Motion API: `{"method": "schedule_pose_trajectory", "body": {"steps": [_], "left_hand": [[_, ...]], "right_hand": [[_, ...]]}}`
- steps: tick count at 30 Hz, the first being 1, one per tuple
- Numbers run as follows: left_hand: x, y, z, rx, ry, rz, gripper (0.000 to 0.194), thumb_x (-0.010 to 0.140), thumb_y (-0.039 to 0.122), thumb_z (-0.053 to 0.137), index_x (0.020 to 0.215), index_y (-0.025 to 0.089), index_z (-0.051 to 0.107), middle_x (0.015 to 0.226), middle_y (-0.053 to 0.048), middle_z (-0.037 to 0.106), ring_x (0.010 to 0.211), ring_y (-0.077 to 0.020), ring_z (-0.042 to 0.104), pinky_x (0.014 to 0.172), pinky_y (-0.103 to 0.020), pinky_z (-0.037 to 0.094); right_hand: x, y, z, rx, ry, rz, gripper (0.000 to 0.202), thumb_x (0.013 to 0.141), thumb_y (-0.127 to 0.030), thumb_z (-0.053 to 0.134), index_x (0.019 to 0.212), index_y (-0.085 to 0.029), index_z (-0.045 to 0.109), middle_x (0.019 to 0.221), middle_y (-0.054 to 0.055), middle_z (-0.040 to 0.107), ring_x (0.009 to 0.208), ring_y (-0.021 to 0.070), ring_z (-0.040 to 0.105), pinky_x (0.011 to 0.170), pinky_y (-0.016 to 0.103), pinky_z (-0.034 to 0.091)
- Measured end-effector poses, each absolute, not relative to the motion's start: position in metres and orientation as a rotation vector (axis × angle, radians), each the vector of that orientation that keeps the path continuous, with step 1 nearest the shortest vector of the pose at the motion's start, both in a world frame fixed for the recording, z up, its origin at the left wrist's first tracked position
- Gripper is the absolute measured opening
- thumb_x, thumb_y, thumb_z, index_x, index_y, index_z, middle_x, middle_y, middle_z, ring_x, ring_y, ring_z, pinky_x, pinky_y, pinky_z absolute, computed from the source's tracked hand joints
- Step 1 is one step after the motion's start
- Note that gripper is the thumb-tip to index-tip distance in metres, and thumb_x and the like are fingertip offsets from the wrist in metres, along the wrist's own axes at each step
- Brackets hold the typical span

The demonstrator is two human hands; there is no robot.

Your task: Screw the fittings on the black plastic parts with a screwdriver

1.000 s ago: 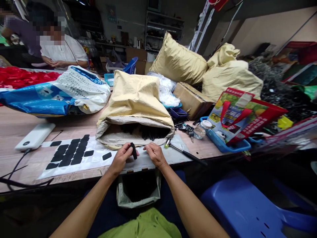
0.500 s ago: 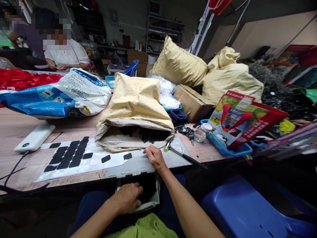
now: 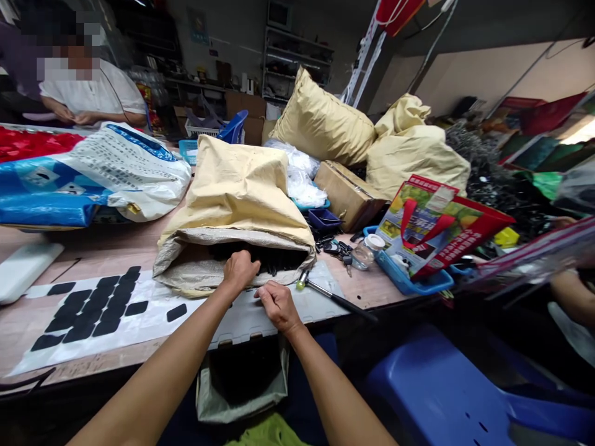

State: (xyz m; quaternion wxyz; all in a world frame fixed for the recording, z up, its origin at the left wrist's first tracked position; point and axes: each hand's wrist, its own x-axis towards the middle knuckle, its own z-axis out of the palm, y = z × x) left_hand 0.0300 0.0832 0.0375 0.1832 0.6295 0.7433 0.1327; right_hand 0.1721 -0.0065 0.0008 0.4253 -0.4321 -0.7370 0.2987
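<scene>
A yellow woven sack [image 3: 242,179] lies on the table with its mouth toward me and dark parts inside. My left hand [image 3: 240,272] is at that mouth, fingers curled in front of the black parts [image 3: 274,263]; what they hold is hidden. Just to its right, my right hand [image 3: 277,305] rests above the grey board [image 3: 320,303], thumb and fingers pinched together on something too small to make out. Beside it lies a hammer [image 3: 332,291] with a black handle. Black rounded pads [image 3: 109,303] sit in rows on a white sheet at left. Below the table edge, an open bag [image 3: 242,396] hangs with a dark interior.
A blue and white bag [image 3: 139,167] and a white power bank [image 3: 30,269] lie at left. Keys, a clear jar [image 3: 367,251] and a blue basket [image 3: 413,279] stand at right. A blue plastic chair [image 3: 441,384] is beside me. Another person sits at the far left.
My left hand has risen from the lower bag to the sack's mouth. My right hand stays near the board, still pinched. The view has shifted slightly to the right.
</scene>
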Motion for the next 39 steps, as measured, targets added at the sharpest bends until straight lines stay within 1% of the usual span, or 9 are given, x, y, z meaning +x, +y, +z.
{"method": "schedule_pose_trajectory", "body": {"steps": [7,13,16,20,24,26,29,35,39], "left_hand": [[0.013,0.070,0.041,1.801,2.169,0.244,0.035,0.081,0.041,0.057,0.095,0.014,0.076,0.102,-0.021,0.075,0.097,-0.0372,0.070,0.074,-0.038,0.050],[-0.032,0.018,0.048,1.989,1.937,0.413,0.022,0.081,0.041,0.063,0.091,0.024,0.071,0.091,-0.004,0.075,0.087,-0.0240,0.067,0.069,-0.029,0.042],[-0.030,-0.007,0.041,2.107,1.738,0.423,0.016,0.080,0.036,0.067,0.089,0.023,0.071,0.088,-0.003,0.073,0.086,-0.0218,0.064,0.071,-0.029,0.041],[-0.018,-0.021,0.018,2.233,1.620,0.584,0.016,0.083,0.031,0.067,0.094,0.021,0.070,0.094,-0.005,0.071,0.094,-0.0241,0.059,0.082,-0.033,0.041],[-0.016,-0.019,-0.001,2.228,1.589,0.759,0.022,0.087,0.037,0.068,0.102,0.022,0.071,0.099,-0.006,0.069,0.099,-0.0251,0.054,0.089,-0.037,0.039],[-0.019,-0.017,-0.004,2.209,1.556,0.756,0.025,0.086,0.042,0.070,0.101,0.022,0.072,0.097,-0.006,0.069,0.099,-0.0252,0.054,0.088,-0.037,0.037],[-0.021,-0.015,-0.003,2.183,1.546,0.720,0.027,0.085,0.046,0.072,0.099,0.023,0.073,0.095,-0.006,0.068,0.099,-0.0258,0.053,0.086,-0.037,0.036],[-0.023,-0.015,-0.001,2.150,1.533,0.750,0.022,0.083,0.038,0.075,0.098,0.023,0.073,0.095,-0.005,0.068,0.100,-0.0253,0.052,0.088,-0.037,0.036],[-0.024,-0.014,-0.003,2.134,1.507,0.752,0.022,0.082,0.037,0.076,0.099,0.024,0.075,0.095,-0.004,0.069,0.100,-0.0250,0.053,0.090,-0.038,0.036]], "right_hand": [[0.172,-0.007,0.002,-1.072,-1.850,0.745,0.037,0.102,-0.033,0.045,0.080,-0.019,0.071,0.074,0.002,0.061,0.074,0.0151,0.059,0.073,0.027,0.045],[0.174,-0.008,0.003,-1.086,-1.733,0.743,0.039,0.102,-0.034,0.044,0.079,-0.019,0.071,0.076,0.003,0.063,0.073,0.0157,0.059,0.072,0.028,0.045],[0.172,-0.012,0.003,-1.129,-1.633,0.621,0.040,0.103,-0.034,0.041,0.079,-0.019,0.070,0.075,0.004,0.062,0.073,0.0163,0.059,0.072,0.029,0.045],[0.180,-0.019,0.008,-1.170,-1.646,0.432,0.037,0.103,-0.031,0.040,0.083,-0.020,0.069,0.078,0.005,0.064,0.079,0.0184,0.061,0.077,0.031,0.046],[0.232,-0.023,0.011,-1.456,-1.630,0.034,0.023,0.095,-0.034,0.054,0.100,-0.019,0.071,0.093,0.008,0.068,0.090,0.0234,0.059,0.086,0.038,0.044],[0.267,-0.023,0.007,-1.718,-1.553,-0.131,0.031,0.089,-0.036,0.060,0.112,-0.018,0.071,0.101,0.011,0.067,0.093,0.0264,0.057,0.085,0.040,0.042],[0.307,-0.023,-0.004,-1.894,-1.745,-0.138,0.028,0.086,-0.039,0.064,0.107,-0.024,0.073,0.101,0.008,0.068,0.094,0.0276,0.055,0.080,0.039,0.040],[0.301,-0.036,-0.006,-1.717,-1.941,-0.229,0.022,0.096,-0.032,0.053,0.100,-0.020,0.071,0.095,0.008,0.067,0.091,0.0242,0.058,0.079,0.036,0.043],[0.255,-0.055,0.008,-1.520,-1.930,-0.030,0.027,0.103,-0.032,0.044,0.109,-0.022,0.068,0.097,0.007,0.068,0.091,0.0208,0.064,0.081,0.031,0.048]]}}
